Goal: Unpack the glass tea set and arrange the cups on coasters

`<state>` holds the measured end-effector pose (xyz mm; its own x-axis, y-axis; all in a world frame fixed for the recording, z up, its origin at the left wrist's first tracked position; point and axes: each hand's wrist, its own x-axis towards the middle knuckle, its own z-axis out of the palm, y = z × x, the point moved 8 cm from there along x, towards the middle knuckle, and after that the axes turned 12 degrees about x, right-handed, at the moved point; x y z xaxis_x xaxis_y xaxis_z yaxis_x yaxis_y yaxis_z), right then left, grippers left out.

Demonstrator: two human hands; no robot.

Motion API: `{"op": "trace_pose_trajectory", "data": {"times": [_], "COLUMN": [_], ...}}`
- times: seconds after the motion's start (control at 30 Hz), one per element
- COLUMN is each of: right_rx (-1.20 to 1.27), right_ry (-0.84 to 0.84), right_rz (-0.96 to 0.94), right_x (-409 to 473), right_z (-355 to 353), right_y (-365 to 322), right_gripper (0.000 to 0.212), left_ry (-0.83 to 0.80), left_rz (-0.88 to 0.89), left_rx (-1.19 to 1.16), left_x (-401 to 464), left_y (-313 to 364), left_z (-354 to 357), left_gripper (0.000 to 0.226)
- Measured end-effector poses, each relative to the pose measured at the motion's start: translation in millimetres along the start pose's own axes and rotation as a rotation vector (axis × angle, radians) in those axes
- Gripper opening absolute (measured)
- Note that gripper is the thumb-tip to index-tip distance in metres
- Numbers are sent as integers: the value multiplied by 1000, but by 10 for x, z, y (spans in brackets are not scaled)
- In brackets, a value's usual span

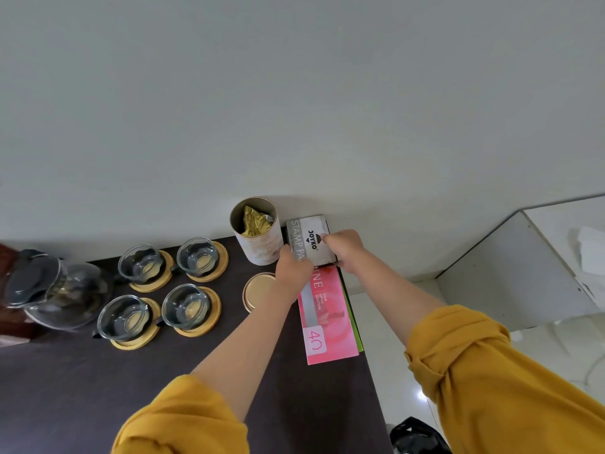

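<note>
Several glass cups, such as the far right one [197,256] and the near left one [123,317], each stand on a round wooden coaster [217,271] on the dark table [98,388]. A glass teapot [52,290] with a dark lid stands to their left. Both my hands hold a grey stamp pad box [309,235] at the table's far right corner. My left hand [293,268] grips its left side. My right hand [343,249] grips its right edge.
An open round tin [258,235] with a gold foil bag inside stands against the wall, its gold lid [258,291] lying flat nearby. A pink booklet [327,322] lies under the box. A white cabinet [523,273] and pale floor are to the right.
</note>
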<state>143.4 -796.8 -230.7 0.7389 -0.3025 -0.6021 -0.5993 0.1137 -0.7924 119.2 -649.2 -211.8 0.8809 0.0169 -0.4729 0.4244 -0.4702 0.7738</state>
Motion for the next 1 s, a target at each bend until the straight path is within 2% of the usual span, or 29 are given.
{"op": "trace_pose_trajectory", "data": {"times": [0.17, 0.23, 0.27, 0.33, 0.4, 0.47, 0.5, 0.73, 0.87, 1.0], "right_rx": [-143, -228, -252, -276, -284, -269, -264, -248, -245, -255], "right_ry": [2, -9, -11, 13, 66, 92, 94, 50, 27, -4], "right_rz": [-143, -186, -200, -215, -215, -203, -199, -289, -317, -271], "right_x": [-445, -686, -828, -1087, -1312, -1486, -1576, -1713, -1752, -1711], "right_z": [-124, -180, -226, -353, -493, -580, -596, -568, -564, -562], "right_y": [-85, 31, 125, 360, 582, 787, 851, 1055, 1025, 1074], "right_gripper": [21, 35, 34, 18, 27, 29, 28, 25, 26, 28], "left_ry": [64, 128, 135, 119, 93, 79, 70, -23, -26, -57], "left_rz": [-21, -5, -8, -57, -102, -146, -169, -151, -120, -136], "left_rx": [41, 36, -1, -31, 76, 147, 160, 154, 155, 141], "left_x": [-365, -589, -728, -1016, -1274, -1385, -1432, -1593, -1629, -1645], "left_y": [17, -65, -121, -321, -534, -781, -854, -906, -848, -874], "left_z": [-66, -110, -108, -61, -15, 42, 62, 209, 251, 229], "left_gripper": [19, 13, 8, 20, 20, 46, 50, 56, 44, 59]}}
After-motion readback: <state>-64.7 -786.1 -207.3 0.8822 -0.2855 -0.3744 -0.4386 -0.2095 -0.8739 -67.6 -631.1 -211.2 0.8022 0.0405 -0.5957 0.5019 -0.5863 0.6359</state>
